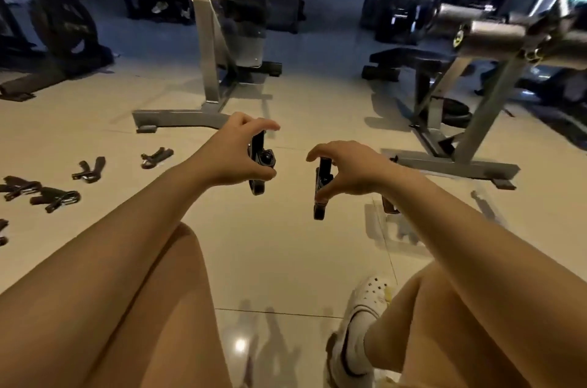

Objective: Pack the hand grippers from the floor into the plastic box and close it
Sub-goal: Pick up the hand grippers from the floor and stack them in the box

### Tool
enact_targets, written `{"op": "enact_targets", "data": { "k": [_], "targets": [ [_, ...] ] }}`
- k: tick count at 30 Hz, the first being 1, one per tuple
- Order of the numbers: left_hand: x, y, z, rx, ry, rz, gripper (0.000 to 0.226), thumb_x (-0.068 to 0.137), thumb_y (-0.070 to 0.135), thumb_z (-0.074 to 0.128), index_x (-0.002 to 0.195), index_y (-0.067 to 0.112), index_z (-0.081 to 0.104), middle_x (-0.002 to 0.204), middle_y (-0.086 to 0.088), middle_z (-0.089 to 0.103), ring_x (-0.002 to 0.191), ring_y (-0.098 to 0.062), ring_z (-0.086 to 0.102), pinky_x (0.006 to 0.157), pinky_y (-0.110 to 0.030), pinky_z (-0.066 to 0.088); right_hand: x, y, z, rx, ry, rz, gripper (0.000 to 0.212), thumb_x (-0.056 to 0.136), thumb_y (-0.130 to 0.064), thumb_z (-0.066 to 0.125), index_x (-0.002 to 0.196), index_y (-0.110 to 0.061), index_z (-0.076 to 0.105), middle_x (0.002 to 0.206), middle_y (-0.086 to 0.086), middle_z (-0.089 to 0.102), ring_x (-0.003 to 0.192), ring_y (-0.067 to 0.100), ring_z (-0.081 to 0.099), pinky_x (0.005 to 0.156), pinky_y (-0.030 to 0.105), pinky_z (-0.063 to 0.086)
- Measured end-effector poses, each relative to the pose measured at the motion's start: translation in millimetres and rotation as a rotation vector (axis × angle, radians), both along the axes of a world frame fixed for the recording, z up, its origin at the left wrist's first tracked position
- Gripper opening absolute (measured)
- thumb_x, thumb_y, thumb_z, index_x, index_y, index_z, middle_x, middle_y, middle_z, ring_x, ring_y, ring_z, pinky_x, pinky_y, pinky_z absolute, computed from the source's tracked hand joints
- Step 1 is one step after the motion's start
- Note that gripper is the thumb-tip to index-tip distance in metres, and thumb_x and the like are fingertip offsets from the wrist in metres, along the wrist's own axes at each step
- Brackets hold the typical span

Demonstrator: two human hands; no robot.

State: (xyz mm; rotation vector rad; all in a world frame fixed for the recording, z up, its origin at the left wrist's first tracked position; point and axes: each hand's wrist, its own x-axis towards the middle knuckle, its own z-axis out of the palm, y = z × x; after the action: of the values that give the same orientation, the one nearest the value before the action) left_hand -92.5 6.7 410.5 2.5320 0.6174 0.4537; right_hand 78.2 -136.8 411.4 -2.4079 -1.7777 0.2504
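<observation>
My left hand [236, 152] is closed around a black hand gripper [259, 165], held upright above the floor. A little to the right, my right hand [347, 168] pinches a second black hand gripper [321, 189], also upright. A clear plastic box [395, 228] rests on the floor under my right forearm, partly hidden by it. Several more black hand grippers lie on the floor at the left, one [156, 157] near the machine base, another [89, 169] beside it, and a third [55, 198] further left.
A grey machine frame [208, 70] stands straight ahead with its base [178, 120] on the tiles. A bench frame [457, 146] stands at the right. My knees and a white shoe [359, 324] fill the foreground. Weight plates [63, 22] stand at the back left.
</observation>
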Motion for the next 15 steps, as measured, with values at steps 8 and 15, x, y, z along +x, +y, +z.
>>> {"op": "enact_targets", "data": {
  "k": [8, 15],
  "targets": [
    [137, -58, -10, 0.219, 0.273, -0.326, 0.072, 0.070, 0.040, 0.075, 0.133, 0.040, 0.039, 0.124, 0.005, 0.035, 0.104, -0.015, 0.045, 0.083, -0.027, 0.040, 92, -118, -3, 0.065, 0.086, -0.345, 0.074, 0.067, -0.040, 0.082, 0.131, -0.033, 0.046, 0.131, -0.007, 0.053, 0.116, 0.016, 0.050, 0.090, 0.027, 0.042],
    [261, -104, -6, 0.677, 0.287, -0.561, 0.078, 0.067, 0.058, 0.071, 0.133, 0.034, 0.039, 0.124, 0.000, 0.042, 0.100, -0.016, 0.045, 0.083, -0.027, 0.041, 145, -202, -27, 0.137, 0.284, -0.647, 0.072, 0.068, -0.025, 0.084, 0.129, -0.033, 0.048, 0.127, -0.001, 0.054, 0.106, 0.017, 0.053, 0.077, 0.024, 0.046]
  ]
}}
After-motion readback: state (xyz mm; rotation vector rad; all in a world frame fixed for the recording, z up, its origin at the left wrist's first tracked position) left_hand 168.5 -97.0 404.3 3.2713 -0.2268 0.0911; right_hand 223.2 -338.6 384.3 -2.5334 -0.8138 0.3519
